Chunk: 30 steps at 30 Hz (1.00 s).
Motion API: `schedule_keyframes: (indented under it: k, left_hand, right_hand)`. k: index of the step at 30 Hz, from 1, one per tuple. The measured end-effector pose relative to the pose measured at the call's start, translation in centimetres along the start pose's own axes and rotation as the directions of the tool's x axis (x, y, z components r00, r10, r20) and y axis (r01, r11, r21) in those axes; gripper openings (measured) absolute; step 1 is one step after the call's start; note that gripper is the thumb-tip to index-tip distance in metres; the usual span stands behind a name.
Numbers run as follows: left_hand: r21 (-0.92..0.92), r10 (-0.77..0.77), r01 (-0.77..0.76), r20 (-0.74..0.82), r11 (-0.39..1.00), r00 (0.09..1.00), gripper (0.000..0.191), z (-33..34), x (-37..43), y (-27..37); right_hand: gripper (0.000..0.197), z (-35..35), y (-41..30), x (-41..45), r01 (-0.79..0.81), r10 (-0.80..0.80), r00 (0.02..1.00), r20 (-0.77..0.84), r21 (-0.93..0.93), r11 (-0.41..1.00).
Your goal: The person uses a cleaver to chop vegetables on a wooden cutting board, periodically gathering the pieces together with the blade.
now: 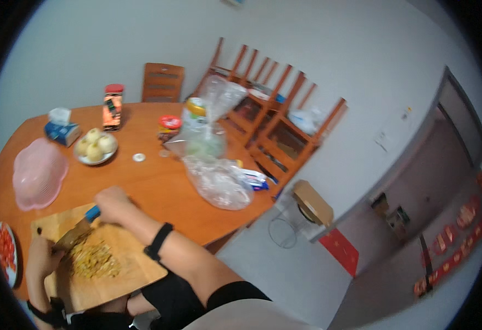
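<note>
My right hand (pixel 113 205) is closed around the blue handle of a kitchen knife (pixel 76 234). The blade slants down to the left over the wooden cutting board (pixel 142 270), at the upper left edge of a heap of finely chopped yellowish food (pixel 96 260). My left hand (pixel 42 258) is at the blade's far end, its fingertips touching or very near it; whether they pinch the blade cannot be made out. A small dark piece (pixel 39 230) lies on the board above my left hand.
Left of the board stand a plate of chopped red food (pixel 15 264) and a pink plastic basket (pixel 39 175). Farther back are a bowl of peeled round produce (pixel 94 161), a tissue pack (pixel 61 133), jars and plastic bags (pixel 220 185). Stacked wooden chairs (pixel 282 123) are beyond the table.
</note>
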<state>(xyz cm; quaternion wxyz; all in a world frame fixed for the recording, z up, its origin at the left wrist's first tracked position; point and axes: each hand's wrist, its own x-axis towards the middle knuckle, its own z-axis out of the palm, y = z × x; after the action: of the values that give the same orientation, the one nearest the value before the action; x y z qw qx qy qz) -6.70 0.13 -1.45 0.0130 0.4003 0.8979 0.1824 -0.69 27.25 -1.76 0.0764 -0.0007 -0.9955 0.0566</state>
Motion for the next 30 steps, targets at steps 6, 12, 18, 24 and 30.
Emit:
schedule_keyframes:
  k: [6, 12, 18, 24, 30]
  left_hand:
    - [0.083, -0.020, 0.020, 0.007, 0.996, 1.000, 0.022, 0.8, -0.4, -1.0]
    - [0.163, 0.052, -0.075, 0.139, 0.984, 0.989, 0.025, -0.1, 1.1, 2.2]
    - [0.110, -0.006, -0.010, 0.141, 0.994, 0.990, 0.026, -1.2, -0.1, 1.4]
    - [0.079, 0.019, -0.032, 0.165, 0.996, 0.986, 0.029, -0.9, 0.8, 1.0]
    - [0.034, 0.027, -0.033, 0.174, 0.999, 0.984, 0.029, -0.9, 0.9, 0.8]
  right_hand:
    - [0.021, 0.5, -0.5, -0.9, 0.026, -0.017, 0.996, -0.084, 0.105, 0.994]
    - [0.021, -1.4, 1.1, -2.6, -0.039, 0.039, 0.999, 0.013, 0.053, 0.998]
    - [0.015, -0.6, 0.1, -1.0, 0.029, -0.030, 0.999, 0.014, 0.050, 0.998]
    - [0.014, -1.3, 0.4, -0.7, 0.002, -0.004, 1.000, 0.022, 0.076, 0.997]
    - [0.012, -1.4, 0.5, -0.3, 0.019, -0.021, 0.998, 0.061, 0.035, 0.999]
